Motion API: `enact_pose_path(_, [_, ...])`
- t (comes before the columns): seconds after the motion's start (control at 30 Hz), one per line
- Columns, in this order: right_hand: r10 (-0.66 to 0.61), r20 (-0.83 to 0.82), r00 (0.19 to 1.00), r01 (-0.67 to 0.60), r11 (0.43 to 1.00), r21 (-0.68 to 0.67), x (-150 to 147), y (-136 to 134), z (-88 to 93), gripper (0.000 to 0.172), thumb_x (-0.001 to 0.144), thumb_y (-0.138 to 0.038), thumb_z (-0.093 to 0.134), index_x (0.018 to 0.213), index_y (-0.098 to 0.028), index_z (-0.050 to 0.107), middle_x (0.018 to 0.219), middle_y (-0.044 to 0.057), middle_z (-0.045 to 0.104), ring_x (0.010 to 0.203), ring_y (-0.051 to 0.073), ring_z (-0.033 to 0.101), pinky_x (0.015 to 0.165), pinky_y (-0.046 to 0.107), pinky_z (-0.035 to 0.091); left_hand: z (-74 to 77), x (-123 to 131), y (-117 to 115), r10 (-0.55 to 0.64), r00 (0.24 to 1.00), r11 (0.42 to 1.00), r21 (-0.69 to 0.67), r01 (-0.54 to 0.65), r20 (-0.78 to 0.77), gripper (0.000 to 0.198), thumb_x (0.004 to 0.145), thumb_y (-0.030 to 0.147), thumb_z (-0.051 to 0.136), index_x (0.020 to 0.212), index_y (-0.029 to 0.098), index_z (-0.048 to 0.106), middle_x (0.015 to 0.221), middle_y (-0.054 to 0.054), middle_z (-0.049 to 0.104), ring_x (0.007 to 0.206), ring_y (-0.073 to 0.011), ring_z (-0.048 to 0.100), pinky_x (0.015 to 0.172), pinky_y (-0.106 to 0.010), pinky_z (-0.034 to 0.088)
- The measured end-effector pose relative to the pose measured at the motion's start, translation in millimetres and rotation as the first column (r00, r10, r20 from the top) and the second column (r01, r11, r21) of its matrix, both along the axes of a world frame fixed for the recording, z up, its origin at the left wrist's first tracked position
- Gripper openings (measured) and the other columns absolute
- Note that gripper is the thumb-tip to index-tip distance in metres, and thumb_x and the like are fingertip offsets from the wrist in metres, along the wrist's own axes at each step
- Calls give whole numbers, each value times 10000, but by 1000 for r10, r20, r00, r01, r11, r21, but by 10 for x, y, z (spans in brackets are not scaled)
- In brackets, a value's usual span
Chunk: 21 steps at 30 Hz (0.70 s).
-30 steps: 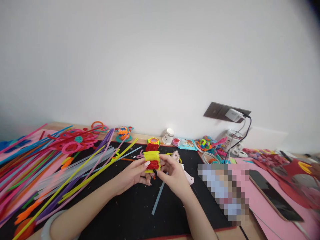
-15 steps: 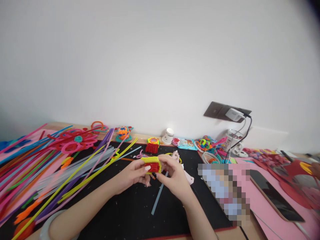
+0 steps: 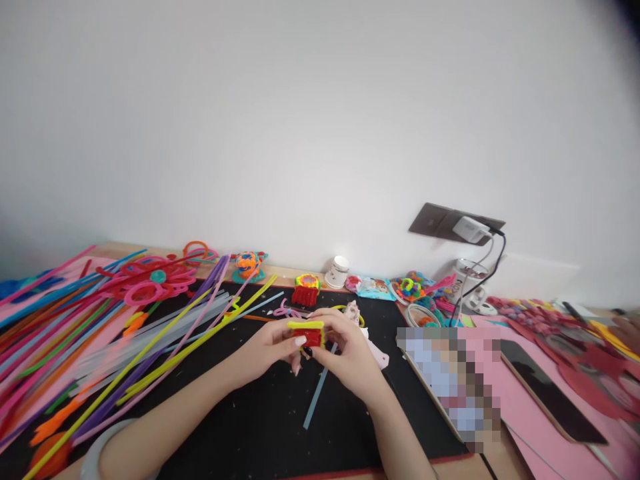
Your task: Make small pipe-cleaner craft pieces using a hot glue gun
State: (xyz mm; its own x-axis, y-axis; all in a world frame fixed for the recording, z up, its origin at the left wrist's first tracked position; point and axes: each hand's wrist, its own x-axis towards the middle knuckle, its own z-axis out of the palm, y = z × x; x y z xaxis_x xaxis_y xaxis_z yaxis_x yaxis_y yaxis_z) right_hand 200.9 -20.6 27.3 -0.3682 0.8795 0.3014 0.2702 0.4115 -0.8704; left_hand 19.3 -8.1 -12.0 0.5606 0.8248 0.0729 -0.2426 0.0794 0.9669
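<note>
Between my two hands, above the black mat (image 3: 260, 427), is a small red and yellow pipe-cleaner piece (image 3: 307, 333), with a yellow strip along its top edge. My left hand (image 3: 270, 350) is closed on its left side, the thumb pressed against the red front. On the other side my right hand (image 3: 345, 347) grips it, fingers curled over the top right and thumb near the lower edge. A dark bit shows at its bottom, too small to name. Below my right hand a blue-grey glue stick (image 3: 320, 393) lies on the mat. Another red and yellow piece (image 3: 306, 288) stands behind.
Many coloured pipe cleaners (image 3: 170, 360) spread across the left. A paper cup (image 3: 337, 272) stands by the wall. To the right are a tablet (image 3: 445, 387), a phone (image 3: 553, 392) on pink sheets, and cables from a charger (image 3: 470, 229). A co-worker's hand (image 3: 625, 333) shows at the far right.
The red and yellow piece has tilted slightly in my hands, its yellow top strip looking thinner now. At the far right, the co-worker's hand and a yellow item have shifted.
</note>
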Motion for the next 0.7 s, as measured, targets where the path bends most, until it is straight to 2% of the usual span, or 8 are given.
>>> enact_pose_path(0.1, [-86,62,994,86,996,-7,96,0,57,454,710,-111,618,1144,-238,590,1139,54,594,868,167,598,753,294,500,-34,-18,27,39,999,998,-54,-38,34,301,834,353,618,1064,158,624,781,-17,633,559,-105,579,584,-270,504])
enact_pose_path(0.17, [-244,117,963,251,967,-49,216,9,110,381,775,-174,550,1155,-196,569,980,61,637,806,177,609,718,305,505,-34,-31,42,87,995,992,-95,-82,46,285,834,362,618,1019,147,633,751,-20,640,555,-108,581,587,-271,509])
enact_pose_path(0.23, [-359,234,904,375,926,-29,361,32,142,337,800,-220,526,1130,-173,573,995,83,639,838,203,612,726,319,502,-16,-41,49,132,990,984,-131,-124,55,267,829,366,625,974,142,641,758,-35,663,576,-119,603,617,-282,520])
enact_pose_path(0.3, [-413,435,800,426,902,71,500,69,131,342,774,-223,550,1108,-162,587,1032,100,631,856,228,602,764,352,485,12,-46,47,167,984,972,-177,-154,63,268,821,365,638,973,144,645,809,-58,691,652,-150,647,685,-306,531])
enact_pose_path(0.4, [-354,655,668,384,917,105,631,129,34,371,740,-180,552,1104,-119,590,994,124,613,905,267,594,796,371,464,45,-45,43,198,974,950,-264,-164,107,282,808,328,664,1034,161,641,935,-83,707,807,-202,683,780,-337,525])
enact_pose_path(0.5, [-299,759,578,372,925,81,657,166,-105,382,703,-122,540,1081,-102,595,962,122,592,913,265,601,825,355,451,46,-40,49,238,958,927,-331,-174,161,255,797,253,686,1037,174,653,1002,-82,704,880,-207,676,808,-326,517])
enact_pose_path(0.7, [-362,754,548,447,889,102,588,162,-259,474,700,-161,546,1168,-87,539,1012,127,541,929,264,603,815,337,460,22,-28,76,309,918,866,-473,-163,248,186,794,169,683,980,168,676,997,-79,716,908,-204,676,841,-317,512])
